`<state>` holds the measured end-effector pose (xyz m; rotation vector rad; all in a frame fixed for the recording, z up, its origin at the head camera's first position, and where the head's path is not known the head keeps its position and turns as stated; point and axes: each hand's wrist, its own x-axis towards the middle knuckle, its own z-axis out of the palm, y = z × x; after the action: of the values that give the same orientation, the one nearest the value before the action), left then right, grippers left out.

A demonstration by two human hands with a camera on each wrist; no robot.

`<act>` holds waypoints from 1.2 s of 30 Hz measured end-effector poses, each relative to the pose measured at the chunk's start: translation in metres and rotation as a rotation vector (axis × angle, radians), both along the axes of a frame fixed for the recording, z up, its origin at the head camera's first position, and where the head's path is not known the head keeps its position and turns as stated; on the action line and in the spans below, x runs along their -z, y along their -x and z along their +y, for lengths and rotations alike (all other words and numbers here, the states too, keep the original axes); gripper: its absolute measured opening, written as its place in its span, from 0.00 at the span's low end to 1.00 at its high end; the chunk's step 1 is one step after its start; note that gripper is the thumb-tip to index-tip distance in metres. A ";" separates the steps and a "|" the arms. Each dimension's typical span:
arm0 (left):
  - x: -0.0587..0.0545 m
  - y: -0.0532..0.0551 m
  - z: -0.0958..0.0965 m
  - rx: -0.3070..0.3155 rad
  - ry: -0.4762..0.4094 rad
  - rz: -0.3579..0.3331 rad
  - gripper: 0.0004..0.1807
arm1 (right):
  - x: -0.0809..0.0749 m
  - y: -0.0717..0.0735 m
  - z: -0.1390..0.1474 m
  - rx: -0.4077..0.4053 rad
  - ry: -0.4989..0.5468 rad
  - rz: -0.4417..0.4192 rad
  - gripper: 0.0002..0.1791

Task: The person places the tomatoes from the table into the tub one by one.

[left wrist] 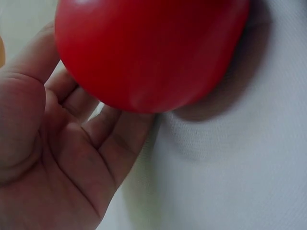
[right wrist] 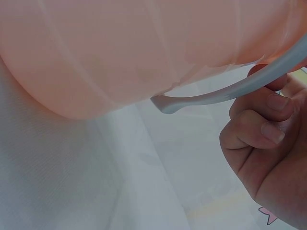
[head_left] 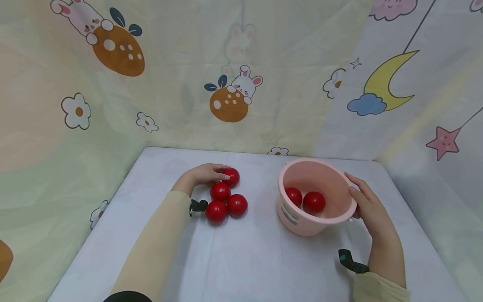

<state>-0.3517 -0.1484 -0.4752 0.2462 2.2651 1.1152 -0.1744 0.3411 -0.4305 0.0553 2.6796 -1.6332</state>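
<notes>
At the back of the table, my left hand (head_left: 205, 173) holds a glossy red ball (head_left: 233, 178) between thumb and fingers. The left wrist view shows a red ball (left wrist: 148, 52) close up, with the fingers (left wrist: 127, 136) behind it. Three more red balls (head_left: 220, 191) lie close together on the table just nearer. On the right, my right hand (head_left: 371, 205) grips the rim of a pink bucket (head_left: 299, 226), which leans slightly. Two red balls (head_left: 314, 203) rest inside it. In the right wrist view, the bucket's grey handle (right wrist: 216, 98) passes by the curled fingers (right wrist: 249, 132).
A white-covered table (head_left: 256, 264) bears everything. Its back edge meets a patterned cloth backdrop (head_left: 177, 105), with more cloth along both sides. A strip of tabletop separates the loose balls from the bucket.
</notes>
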 end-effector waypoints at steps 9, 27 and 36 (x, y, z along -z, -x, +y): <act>-0.004 -0.003 0.000 0.001 0.004 0.014 0.35 | 0.000 -0.001 -0.001 0.001 0.000 0.005 0.31; -0.011 0.000 -0.003 -0.021 -0.015 0.008 0.38 | -0.004 0.000 -0.001 0.022 0.008 -0.027 0.30; -0.016 -0.001 -0.004 -0.027 -0.046 -0.012 0.36 | -0.004 0.000 -0.001 0.008 0.022 -0.022 0.30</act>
<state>-0.3508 -0.1528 -0.4593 0.2271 2.2402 1.1814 -0.1746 0.3404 -0.4264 0.0829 2.6479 -1.6543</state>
